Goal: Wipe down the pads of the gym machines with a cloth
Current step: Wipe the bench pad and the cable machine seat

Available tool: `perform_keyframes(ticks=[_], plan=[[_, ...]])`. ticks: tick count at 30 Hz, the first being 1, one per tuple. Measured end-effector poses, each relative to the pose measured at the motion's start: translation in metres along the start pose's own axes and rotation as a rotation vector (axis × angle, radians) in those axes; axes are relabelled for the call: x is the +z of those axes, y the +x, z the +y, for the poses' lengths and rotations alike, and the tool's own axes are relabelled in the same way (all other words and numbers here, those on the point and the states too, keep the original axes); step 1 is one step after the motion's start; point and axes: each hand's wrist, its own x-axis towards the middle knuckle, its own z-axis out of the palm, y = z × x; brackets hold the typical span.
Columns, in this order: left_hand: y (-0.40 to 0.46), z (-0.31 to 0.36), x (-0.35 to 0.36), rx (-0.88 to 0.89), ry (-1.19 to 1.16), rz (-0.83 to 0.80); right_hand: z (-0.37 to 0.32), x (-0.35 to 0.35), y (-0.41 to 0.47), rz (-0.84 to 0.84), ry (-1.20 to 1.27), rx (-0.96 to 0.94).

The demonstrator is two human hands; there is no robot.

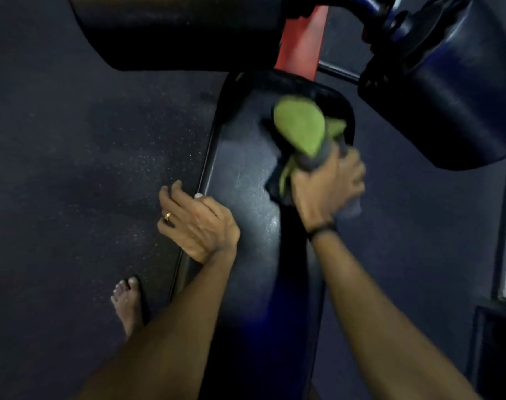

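Observation:
A long black padded bench (246,180) runs from the bottom centre up to the middle of the head view. My right hand (327,186) grips a green and grey cloth (302,127) bunched against the far end of the pad. The cloth is motion-blurred. My left hand (197,223) rests on the pad's left edge with its fingers curled over the rim; a gold ring shows on one finger.
A black roller pad (171,27) hangs at the top left and another dark pad (454,82) at the top right. A red frame post (301,41) rises behind the bench. My bare foot (127,304) stands on the speckled rubber floor (72,168) at the left.

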Motion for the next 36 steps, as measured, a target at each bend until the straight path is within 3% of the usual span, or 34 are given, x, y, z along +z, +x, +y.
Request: perform_keyframes(ticks=[2, 5, 8, 10, 12, 14, 17, 19, 21, 23, 26, 28, 30, 32, 35, 36], plan=[[0.0, 0.0, 0.0, -0.012, -0.065, 0.011, -0.054, 0.01, 0.023, -0.038, -0.086, -0.033], [-0.004, -0.008, -0.005, -0.002, -0.264, 0.05, -0.083, 0.021, 0.003, -0.045, -0.104, -0.307], [-0.003, -0.026, -0.022, -0.026, -0.443, 0.112, -0.033, 0.007, -0.063, -0.217, -0.049, -0.653], [0.002, -0.035, -0.038, 0.095, -0.429, 0.138, 0.029, -0.016, -0.11, -0.31, -0.017, -0.737], [0.016, -0.045, -0.048, 0.249, -0.361, 0.137, 0.086, -0.038, -0.133, -0.297, -0.004, -0.638], [0.027, -0.051, -0.049, 0.344, -0.289, 0.095, 0.115, -0.045, -0.117, -0.23, -0.002, -0.404], [0.031, -0.055, -0.044, 0.434, -0.239, 0.019, 0.07, -0.028, -0.036, -0.025, -0.029, -0.04], [0.027, -0.058, -0.04, 0.455, -0.232, 0.004, 0.003, -0.007, 0.022, 0.019, -0.047, 0.053], [0.023, -0.065, -0.039, 0.43, -0.23, -0.004, -0.059, 0.012, 0.04, -0.017, -0.106, -0.066], [0.022, -0.072, -0.044, 0.391, -0.244, 0.001, -0.085, 0.02, 0.001, -0.078, -0.144, -0.33], [0.028, -0.078, -0.059, 0.38, -0.309, 0.054, -0.038, -0.003, -0.109, -0.22, -0.027, -0.703], [0.034, -0.079, -0.07, 0.396, -0.339, 0.09, 0.031, -0.026, -0.174, -0.346, 0.015, -0.804], [0.038, -0.08, -0.077, 0.426, -0.348, 0.077, 0.096, -0.051, -0.199, -0.421, 0.019, -0.709], [0.04, -0.084, -0.08, 0.467, -0.336, 0.052, 0.123, -0.057, -0.18, -0.292, -0.025, -0.443], [0.033, -0.091, -0.073, 0.542, -0.334, 0.009, 0.071, -0.032, -0.105, -0.014, -0.004, -0.018], [0.029, -0.093, -0.07, 0.552, -0.338, 0.005, 0.038, -0.02, -0.084, 0.015, -0.004, 0.012]])
